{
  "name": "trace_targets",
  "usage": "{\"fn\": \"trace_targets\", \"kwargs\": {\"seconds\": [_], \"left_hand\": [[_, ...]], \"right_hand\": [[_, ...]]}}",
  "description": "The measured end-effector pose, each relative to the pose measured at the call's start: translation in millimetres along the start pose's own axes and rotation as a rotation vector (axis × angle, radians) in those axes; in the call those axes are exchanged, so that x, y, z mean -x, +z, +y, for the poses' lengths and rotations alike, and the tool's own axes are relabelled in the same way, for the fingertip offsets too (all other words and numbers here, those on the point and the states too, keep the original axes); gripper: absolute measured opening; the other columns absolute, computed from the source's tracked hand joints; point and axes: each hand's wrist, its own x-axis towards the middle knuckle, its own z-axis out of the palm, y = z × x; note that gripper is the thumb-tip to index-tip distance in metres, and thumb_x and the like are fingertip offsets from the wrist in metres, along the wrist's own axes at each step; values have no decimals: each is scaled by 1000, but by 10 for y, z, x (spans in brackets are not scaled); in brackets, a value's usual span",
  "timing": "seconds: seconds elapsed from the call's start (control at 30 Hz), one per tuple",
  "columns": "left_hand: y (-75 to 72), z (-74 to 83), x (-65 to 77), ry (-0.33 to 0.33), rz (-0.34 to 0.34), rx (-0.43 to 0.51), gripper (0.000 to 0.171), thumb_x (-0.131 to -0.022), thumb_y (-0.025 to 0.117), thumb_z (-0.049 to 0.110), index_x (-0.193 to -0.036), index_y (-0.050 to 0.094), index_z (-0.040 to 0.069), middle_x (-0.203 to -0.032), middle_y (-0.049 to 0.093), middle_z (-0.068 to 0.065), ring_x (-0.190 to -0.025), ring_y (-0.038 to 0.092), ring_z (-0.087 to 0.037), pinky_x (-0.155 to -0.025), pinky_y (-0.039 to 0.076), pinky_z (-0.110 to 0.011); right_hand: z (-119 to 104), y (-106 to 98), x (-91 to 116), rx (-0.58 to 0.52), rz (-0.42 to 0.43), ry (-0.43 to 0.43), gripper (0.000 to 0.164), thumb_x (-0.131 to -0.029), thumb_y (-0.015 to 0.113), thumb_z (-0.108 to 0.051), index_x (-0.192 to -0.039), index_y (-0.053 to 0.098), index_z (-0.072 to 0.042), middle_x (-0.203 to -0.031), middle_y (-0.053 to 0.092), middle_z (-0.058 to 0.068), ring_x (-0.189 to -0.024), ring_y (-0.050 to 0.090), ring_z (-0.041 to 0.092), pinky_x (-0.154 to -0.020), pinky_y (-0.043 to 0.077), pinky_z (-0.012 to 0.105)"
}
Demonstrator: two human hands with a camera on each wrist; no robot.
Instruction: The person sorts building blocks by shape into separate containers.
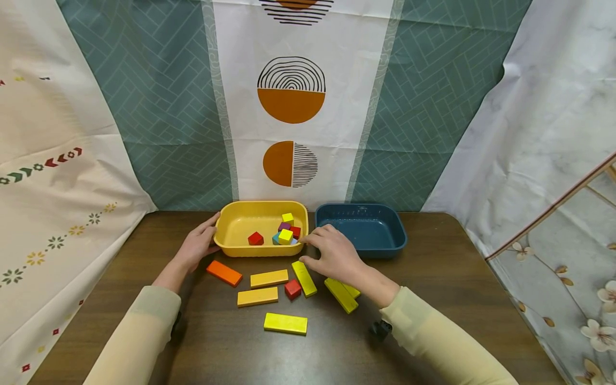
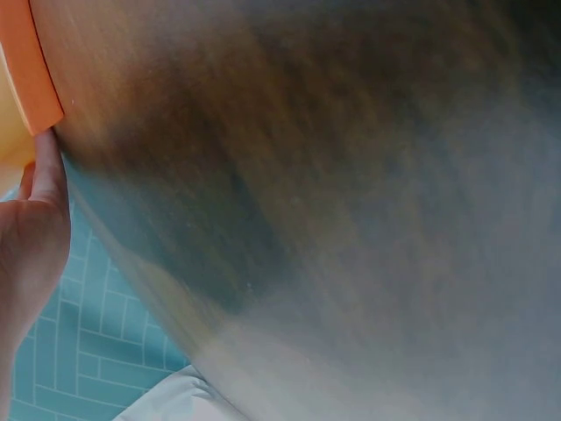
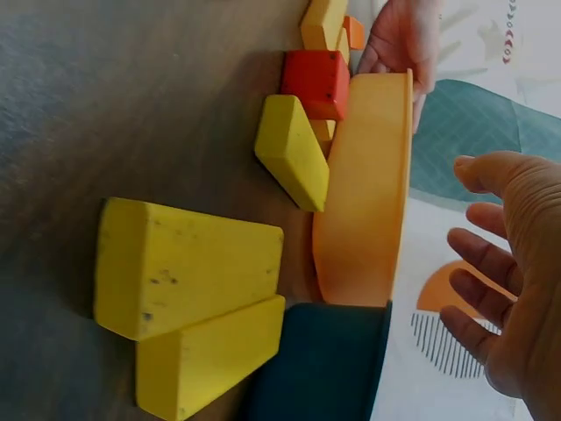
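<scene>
The left hand [image 1: 194, 247] rests against the 9 o'clock end of the yellow tray [image 1: 260, 251], its fingers extended along the wall. The right hand [image 1: 334, 254] is between 3 and 4 o'clock, loosely wide, fingers parted and holding nothing; whether its fingertips touch the rim cannot be told.

Inside the tray, a cluster of coloured cubes [image 1: 285, 237] sits toward 3 o'clock, while a red cube [image 1: 255, 239] lies apart, nearer 6.

Outside, taking the tray as the dial's centre, an orange block [image 1: 224, 273] lies at about 7:30 and two amber blocks [image 1: 257, 297] near 6. A second red cube [image 1: 292, 289] is at 5, just beside a slanted yellow block [image 1: 304, 278]. Farther out, a yellow pair [image 1: 341, 295] lies past 4, and a lone yellow block [image 1: 285, 324] at about 5:30. The blue tray [image 1: 370, 235] stands at 3, and a patterned curtain [image 1: 173, 107] hangs beyond 12.
</scene>
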Motion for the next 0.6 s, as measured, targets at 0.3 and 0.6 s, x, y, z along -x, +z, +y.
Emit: {"fn": "trace_targets", "kwargs": {"seconds": [0.3, 0.6], "left_hand": [[-7, -12, -9, 6, -2, 6, 57, -110, 35, 22, -165, 20, 22, -168, 18, -16, -136, 44, -44, -106, 43, -56], [-10, -20, -16, -3, -6, 8, 57, -110, 34, 22, -165, 19, 23, -169, 16, -16, -138, 42, -44, -107, 42, -56]], "right_hand": [[-46, 103, 89, 5, -107, -39, 42, -87, 80, -38, -123, 76, -17, -111, 70, -1, -104, 51, 16, -86, 50, 33], [-60, 195, 151, 18, -189, -84, 43, -89, 78, -41, -126, 75, -20, -111, 67, -5, -100, 50, 13, -81, 49, 28]]}}
